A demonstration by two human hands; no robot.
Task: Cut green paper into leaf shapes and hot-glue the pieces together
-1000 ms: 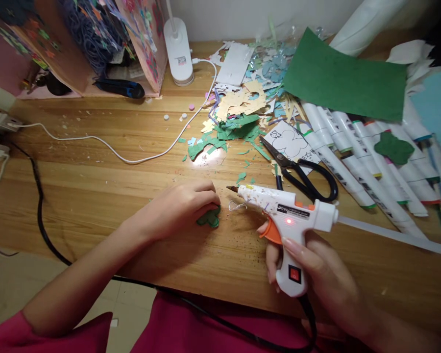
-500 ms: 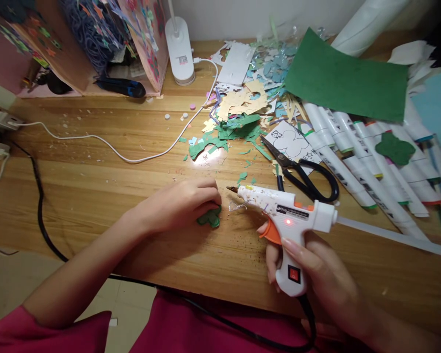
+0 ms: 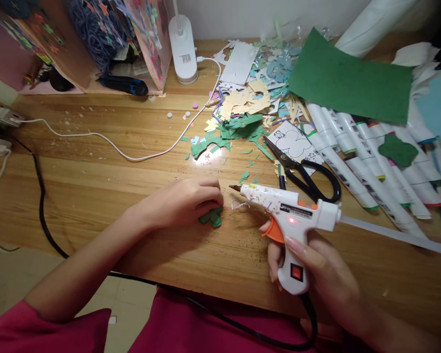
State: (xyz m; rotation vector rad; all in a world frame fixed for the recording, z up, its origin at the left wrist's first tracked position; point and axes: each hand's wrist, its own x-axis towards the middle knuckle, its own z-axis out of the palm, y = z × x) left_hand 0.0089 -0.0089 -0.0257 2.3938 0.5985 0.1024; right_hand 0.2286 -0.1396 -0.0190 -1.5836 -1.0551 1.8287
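Observation:
My left hand (image 3: pixel 191 200) rests near the middle of the wooden table, its fingers closed on a small green clover-shaped piece (image 3: pixel 213 218) that lies on the wood. In my right hand (image 3: pixel 319 267) is a white glue gun (image 3: pixel 297 211) with an orange trigger (image 3: pixel 275 230) and a lit red light. The gun's brown nozzle (image 3: pixel 235 188) points left, a short way from my left hand and not touching it. A clear glue stick (image 3: pixel 389 233) juts from the gun's rear. Thin glue strings hang under the nozzle.
Black scissors (image 3: pixel 305 171) lie behind the gun, partly on a printed card (image 3: pixel 292 139). White markers (image 3: pixel 347 171), a green sheet (image 3: pixel 353 76) and another green cutout (image 3: pixel 397 150) are at right. Paper scraps (image 3: pixel 242 103), a white cable (image 3: pixel 113 147) and a blue-black cutter (image 3: pixel 123 84) lie farther back.
The whole view has shifted slightly, with things appearing a little farther right. Both hands keep nearly the same pose and hold the same things.

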